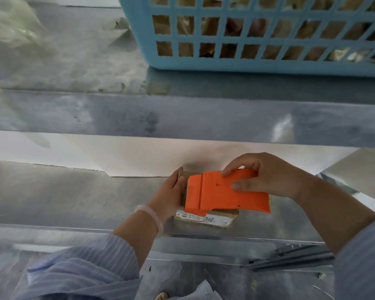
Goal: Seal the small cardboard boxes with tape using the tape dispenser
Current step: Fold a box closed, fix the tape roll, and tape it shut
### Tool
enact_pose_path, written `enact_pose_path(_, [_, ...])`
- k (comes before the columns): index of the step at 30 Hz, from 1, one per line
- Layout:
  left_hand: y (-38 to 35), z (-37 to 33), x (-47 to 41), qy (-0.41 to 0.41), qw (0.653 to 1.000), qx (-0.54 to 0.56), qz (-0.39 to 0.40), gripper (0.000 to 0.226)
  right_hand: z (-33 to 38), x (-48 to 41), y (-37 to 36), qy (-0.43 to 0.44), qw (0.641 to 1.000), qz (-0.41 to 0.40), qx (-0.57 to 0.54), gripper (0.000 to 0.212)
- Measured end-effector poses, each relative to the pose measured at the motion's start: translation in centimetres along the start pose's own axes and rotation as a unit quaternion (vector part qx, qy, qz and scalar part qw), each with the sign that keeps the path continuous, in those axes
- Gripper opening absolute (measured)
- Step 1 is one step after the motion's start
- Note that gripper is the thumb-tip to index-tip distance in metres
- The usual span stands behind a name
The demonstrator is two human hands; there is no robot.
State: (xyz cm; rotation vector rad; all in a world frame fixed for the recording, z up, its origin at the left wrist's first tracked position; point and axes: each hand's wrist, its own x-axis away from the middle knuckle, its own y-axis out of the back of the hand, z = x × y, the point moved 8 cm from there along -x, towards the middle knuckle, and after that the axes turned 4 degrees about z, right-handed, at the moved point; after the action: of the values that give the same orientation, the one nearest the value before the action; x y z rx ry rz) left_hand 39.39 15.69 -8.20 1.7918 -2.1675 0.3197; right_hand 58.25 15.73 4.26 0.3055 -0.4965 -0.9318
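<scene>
Your right hand (264, 176) gripped the orange tape dispenser (223, 195), thumb on its near face and fingers curled over the far edge. The dispenser lay across the top of the small cardboard box (206, 218), which sat directly beneath that hand. Your left hand (171, 191) clasped the box's left end, fingers wrapped against its side to steady it.

The box looked light and fairly stiff (thin card, though, so likely to dent under a hard press). It would probably have skidded on the smooth metal table (74, 198) unless pinned, so the ends were the place to hold it, leaving the top seam free. The dispenser looked like rigid plastic, easy to grip across its width. Whether tape was already stuck down could not be told.

Beyond both hands lay a white sheet (139, 156), and farther off stood a blue basket (247, 61).
</scene>
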Motion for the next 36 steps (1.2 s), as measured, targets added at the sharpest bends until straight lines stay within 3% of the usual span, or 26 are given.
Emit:
enact_pose_path(7, [0.9,-0.1,0.1,0.0,0.997,-0.076,-0.021,0.041,-3.0,3.3,3.0,-0.031,0.998,-0.047,-0.036,0.03])
enact_pose_path(17, [4.5,-0.2,2.5,-0.013,0.984,-0.167,-0.057,0.047,-3.6,2.6,-0.4,-0.022,0.996,-0.037,-0.077,0.03])
enact_pose_path(19, [5.2,-1.5,3.2,-0.054,0.956,-0.28,-0.07,0.052,-3.4,2.2,-0.8,-0.017,0.997,-0.034,-0.07,0.03])
enact_pose_path(23, [3.3,-5.0,3.7,-0.203,0.842,-0.489,-0.098,0.054,-3.3,2.0,-0.8,-0.012,0.997,-0.031,-0.069,0.029])
enact_pose_path(26, [1.1,-4.3,2.6,-0.158,0.818,-0.553,-0.025,0.068,-3.3,1.9,-0.8,-0.007,0.997,-0.032,-0.065,0.029])
enact_pose_path(29, [0.9,-3.2,2.1,-0.115,0.771,-0.627,-0.004,0.079,-3.7,2.1,-0.9,-0.009,0.997,-0.037,-0.067,0.029])
enact_pose_path(34, [1.0,-3.2,2.0,-0.094,0.765,-0.638,0.003,0.055,-4.8,3.3,1.1,-0.025,0.996,-0.059,-0.067,0.029])
enact_pose_path(36, [0.9,-3.3,2.0,-0.094,0.765,-0.637,0.005,0.054,-5.5,4.5,2.6,-0.023,0.995,-0.07,-0.069,0.048])
